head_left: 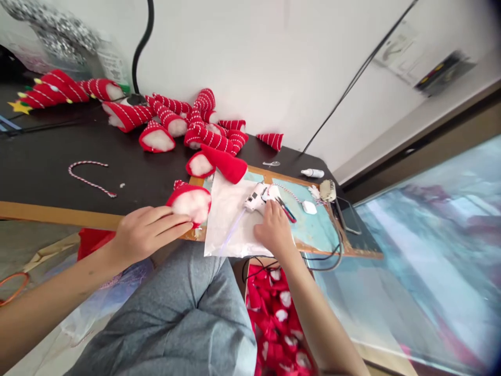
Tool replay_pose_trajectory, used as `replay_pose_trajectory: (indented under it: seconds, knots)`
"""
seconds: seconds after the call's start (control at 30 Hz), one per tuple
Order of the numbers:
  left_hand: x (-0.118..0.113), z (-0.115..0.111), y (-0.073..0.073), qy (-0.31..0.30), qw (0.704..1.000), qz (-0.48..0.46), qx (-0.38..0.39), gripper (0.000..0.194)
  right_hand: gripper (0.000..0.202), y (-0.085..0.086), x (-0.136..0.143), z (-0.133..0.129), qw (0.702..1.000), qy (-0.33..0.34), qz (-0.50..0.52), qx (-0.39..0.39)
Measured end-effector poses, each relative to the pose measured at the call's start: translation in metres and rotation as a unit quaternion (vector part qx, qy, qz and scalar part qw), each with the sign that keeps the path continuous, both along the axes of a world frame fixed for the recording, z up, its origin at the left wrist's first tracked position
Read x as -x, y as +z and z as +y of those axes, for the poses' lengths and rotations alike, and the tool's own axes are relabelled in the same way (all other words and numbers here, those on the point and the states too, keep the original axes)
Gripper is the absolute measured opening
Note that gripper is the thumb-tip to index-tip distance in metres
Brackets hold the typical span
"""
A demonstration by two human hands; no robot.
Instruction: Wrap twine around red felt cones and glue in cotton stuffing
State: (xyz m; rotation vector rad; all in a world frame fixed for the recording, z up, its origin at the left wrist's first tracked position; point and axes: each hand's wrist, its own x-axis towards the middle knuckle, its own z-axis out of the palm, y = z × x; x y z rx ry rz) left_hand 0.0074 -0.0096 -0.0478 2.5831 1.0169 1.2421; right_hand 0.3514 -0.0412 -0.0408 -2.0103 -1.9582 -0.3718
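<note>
Steadying, apparently: left hand [144, 234], fingers nearly straight, grip unclear, on the stuffed red cone [191, 204] at the table's [144, 180] front edge. White sheet [223, 206] beneath the glue gun [255, 197], probably catching drips. Right hand [275, 227], fingers curled at it, hold hidden.

A white sheet [219, 224] lies at the front of the dark worktop [43, 172]. Just left of the sheet, the left hand [151, 230] rests its fingers on a stuffed red cone [193, 202]. Over the sheet's right side, the right hand [276, 227] is at a white glue gun [255, 197], near pliers [290, 214]. Behind and left of the sheet, striped cones [213, 138] lie heaped; well left of it, a twisted cord [84, 178] curves. Right of and behind it lies a white bottle [312, 173].
</note>
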Motion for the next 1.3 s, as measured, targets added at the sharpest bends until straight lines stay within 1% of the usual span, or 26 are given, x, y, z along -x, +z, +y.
replay_pose_trajectory:
  seconds: [0.03,0.07,0.1,0.13,0.2,0.23,0.27,0.33,0.37,0.43,0.5,0.53,0.57,0.6,0.63,0.7,0.77,0.83,0.93,1.07,1.17,1.3]
  knots:
    - [-0.001,-0.005,-0.007,0.014,1.0,-0.011,-0.011,0.029,0.068,-0.01,-0.002,-0.001,1.0,0.001,-0.005,0.008]
    - [-0.001,-0.008,-0.011,0.018,0.999,-0.017,-0.037,0.029,0.065,-0.016,-0.003,0.001,1.0,0.004,-0.002,0.004]
    - [-0.002,-0.008,-0.012,0.012,0.996,-0.012,-0.082,0.029,0.061,-0.018,-0.004,0.005,1.0,0.008,0.007,-0.005]
    - [-0.002,-0.007,-0.012,-0.001,0.99,0.004,-0.142,0.028,0.056,-0.018,-0.004,0.011,1.0,0.009,0.02,-0.015]
    - [-0.001,-0.002,-0.008,-0.025,0.963,0.054,-0.265,0.023,0.047,-0.014,-0.005,0.024,0.999,0.007,0.042,-0.024]
    - [-0.001,0.001,-0.005,-0.032,0.948,0.077,-0.306,0.02,0.044,-0.011,-0.006,0.029,0.998,0.004,0.05,-0.025]
    - [0.0,0.002,-0.002,-0.035,0.939,0.09,-0.329,0.017,0.041,-0.009,-0.007,0.032,0.998,0.001,0.058,-0.03]
    - [0.001,0.003,0.003,-0.038,0.935,0.098,-0.338,0.014,0.036,-0.004,-0.008,0.028,0.994,0.008,0.084,-0.065]
    - [0.002,0.002,0.004,-0.041,0.935,0.097,-0.339,0.015,0.033,-0.001,-0.008,0.02,0.99,0.017,0.106,-0.095]
    - [0.003,0.001,0.006,-0.042,0.935,0.093,-0.339,0.018,0.027,0.006,-0.001,-0.006,0.971,0.041,0.174,-0.156]
    - [0.003,0.0,0.006,-0.044,0.935,0.093,-0.339,0.019,0.025,0.015,0.013,-0.041,0.944,0.072,0.276,-0.165]
    - [0.002,0.0,0.006,-0.044,0.935,0.092,-0.339,0.018,0.027,0.02,0.023,-0.06,0.926,0.097,0.339,-0.135]
    - [0.001,0.0,0.006,-0.044,0.935,0.09,-0.339,0.017,0.03,0.025,0.034,-0.076,0.905,0.128,0.396,-0.089]
    - [0.001,0.001,0.006,-0.045,0.935,0.088,-0.34,0.016,0.033,0.029,0.045,-0.091,0.883,0.161,0.438,-0.055]
    - [0.0,0.002,0.007,-0.047,0.934,0.088,-0.342,0.016,0.034,0.031,0.057,-0.103,0.868,0.188,0.459,-0.021]
    - [-0.002,0.003,0.008,-0.05,0.932,0.091,-0.346,0.019,0.036,0.032,0.077,-0.118,0.857,0.228,0.463,0.012]
    - [-0.003,0.004,0.01,-0.049,0.93,0.094,-0.351,0.023,0.035,0.028,0.09,-0.121,0.86,0.242,0.448,0.027]
    - [-0.003,0.004,0.011,-0.047,0.928,0.097,-0.357,0.026,0.031,0.022,0.096,-0.119,0.862,0.241,0.445,0.042]
    - [-0.002,0.004,0.01,-0.054,0.924,0.104,-0.363,0.026,0.026,0.014,0.098,-0.114,0.859,0.24,0.448,0.056]
    - [0.001,0.004,0.009,-0.069,0.924,0.111,-0.359,0.023,0.025,0.009,0.099,-0.111,0.859,0.26,0.439,0.042]
    - [0.0,0.004,0.009,-0.062,0.926,0.108,-0.357,0.024,0.024,0.007,0.1,-0.111,0.86,0.268,0.434,0.032]
    - [-0.003,0.002,0.009,-0.049,0.931,0.093,-0.35,0.024,0.022,0.006,0.1,-0.113,0.859,0.262,0.438,0.031]
